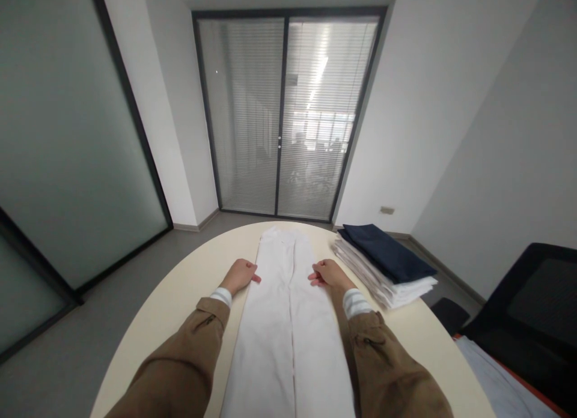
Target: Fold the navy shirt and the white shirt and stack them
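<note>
A pair of white trousers [270, 340] lies lengthwise on the round cream table [180, 298]. Its waist end is at the far side, and a seam or gap runs down the middle between the legs. My left hand [240, 275] is closed at the left edge of the cloth, thumb and fingers pinching it. At the opposite edge, my right hand [330, 274] pinches the cloth in the same way, at about the same height. The near ends of the legs run out of view at the bottom.
On the right of the table sits a stack of folded white clothes [383, 280] with a folded navy garment [387, 253] on top. A black chair [532, 310] stands at the right, with pale cloth [496, 376] on it. Beyond the table are glass doors with blinds [252, 118].
</note>
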The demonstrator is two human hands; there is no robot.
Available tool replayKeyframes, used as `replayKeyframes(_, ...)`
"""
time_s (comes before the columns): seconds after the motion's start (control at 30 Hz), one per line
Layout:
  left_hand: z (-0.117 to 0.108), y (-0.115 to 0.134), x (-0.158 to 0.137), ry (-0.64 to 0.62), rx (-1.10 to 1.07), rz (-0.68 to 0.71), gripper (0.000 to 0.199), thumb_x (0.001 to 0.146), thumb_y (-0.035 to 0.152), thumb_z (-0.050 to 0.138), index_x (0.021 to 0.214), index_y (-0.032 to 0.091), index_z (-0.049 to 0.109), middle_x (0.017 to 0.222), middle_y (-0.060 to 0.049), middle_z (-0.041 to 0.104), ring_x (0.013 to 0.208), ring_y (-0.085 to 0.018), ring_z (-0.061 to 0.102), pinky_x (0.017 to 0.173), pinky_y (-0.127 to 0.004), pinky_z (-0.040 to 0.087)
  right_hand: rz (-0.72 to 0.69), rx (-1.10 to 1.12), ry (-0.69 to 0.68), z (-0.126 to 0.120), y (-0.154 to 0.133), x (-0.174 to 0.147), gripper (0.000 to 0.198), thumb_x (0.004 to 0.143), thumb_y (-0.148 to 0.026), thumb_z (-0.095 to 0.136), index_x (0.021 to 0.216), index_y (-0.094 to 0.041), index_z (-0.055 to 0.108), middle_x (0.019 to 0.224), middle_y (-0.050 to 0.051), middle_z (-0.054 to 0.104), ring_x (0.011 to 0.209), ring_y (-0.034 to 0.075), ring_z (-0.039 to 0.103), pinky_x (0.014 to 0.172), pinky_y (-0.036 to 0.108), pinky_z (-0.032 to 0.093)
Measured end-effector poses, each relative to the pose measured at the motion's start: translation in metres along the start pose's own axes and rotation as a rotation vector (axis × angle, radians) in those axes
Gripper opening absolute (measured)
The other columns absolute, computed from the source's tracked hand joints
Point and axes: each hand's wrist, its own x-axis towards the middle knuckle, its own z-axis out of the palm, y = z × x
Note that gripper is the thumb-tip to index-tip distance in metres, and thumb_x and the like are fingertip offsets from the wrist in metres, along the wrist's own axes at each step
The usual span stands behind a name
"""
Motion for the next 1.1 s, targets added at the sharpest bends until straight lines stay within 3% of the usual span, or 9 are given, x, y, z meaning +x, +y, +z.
replayKeyframes(0.23, 0.006, 0.015, -0.011, -0.066, -0.334, -0.052, 0.027, 0.092, 0.034, 0.047, 0.094, 0.010, 0.058, 0.085, -0.016, 0.075, 0.064, -0.017, 0.070, 0.054, -0.024, 0.045, -0.029, 0.180, -0.077, 0.001, -0.020, -0.020, 0.020, 0.090, -0.029, 0.058, 0.088, -0.021, 0.039, 0.084, 0.010, 0.074, 0.063, 0.015, 0.070, 0.061, 0.029, 0.057)
replayKeyframes(0.47, 0.009, 0.025, -0.020, -0.047, -0.558, 0.053, 0.029, 0.087, 0.045, 0.055, 0.090, 0.016, 0.052, 0.099, -0.014, 0.074, 0.090, -0.019, 0.070, 0.079, -0.029, 0.051, -0.244, 0.274, -0.131, 0.003, -0.026, -0.030, 0.035, 0.081, -0.049, 0.064, 0.089, -0.023, 0.042, 0.107, 0.010, 0.071, 0.103, 0.019, 0.067, 0.082, 0.033, 0.053)
replayKeyframes(0.63, 0.004, 0.030, -0.038, -0.081, -0.749, 0.092, 0.037, 0.081, 0.052, 0.063, 0.091, 0.020, 0.048, 0.104, -0.012, 0.073, 0.097, -0.019, 0.067, 0.079, -0.028, 0.048, -0.357, 0.393, -0.194, -0.003, -0.026, -0.041, 0.040, 0.078, -0.054, 0.067, 0.089, -0.025, 0.043, 0.123, 0.009, 0.065, 0.125, 0.023, 0.054, 0.094, 0.039, 0.049)
replayKeyframes(0.77, -0.004, 0.028, -0.059, -0.213, -0.875, 0.055, 0.040, 0.079, 0.053, 0.068, 0.093, 0.023, 0.044, 0.116, -0.011, 0.068, 0.101, -0.019, 0.065, 0.074, -0.027, 0.047, -0.409, 0.464, -0.303, -0.013, -0.024, -0.058, 0.035, 0.080, -0.050, 0.068, 0.090, -0.026, 0.044, 0.134, 0.006, 0.059, 0.131, 0.023, 0.047, 0.097, 0.042, 0.047)
replayKeyframes(0.93, -0.010, 0.013, -0.083, -0.390, -1.011, 0.039, 0.040, 0.080, 0.048, 0.071, 0.095, 0.026, 0.040, 0.130, -0.009, 0.060, 0.097, -0.019, 0.066, 0.070, -0.028, 0.049, -0.362, 0.500, -0.452, -0.023, -0.024, -0.090, 0.029, 0.083, -0.048, 0.065, 0.098, -0.028, 0.050, 0.138, 0.006, 0.054, 0.123, 0.027, 0.055, 0.092, 0.048, 0.051)
replayKeyframes(1.1, -0.006, 0.008, -0.100, -0.439, -1.055, 0.022, 0.039, 0.081, 0.044, 0.072, 0.095, 0.026, 0.041, 0.134, -0.009, 0.056, 0.097, -0.019, 0.065, 0.072, -0.029, 0.051, -0.296, 0.549, -0.523, -0.018, -0.015, -0.106, 0.035, 0.085, -0.048, 0.062, 0.111, -0.029, 0.048, 0.149, 0.007, 0.042, 0.122, 0.028, 0.056, 0.087, 0.046, 0.052)
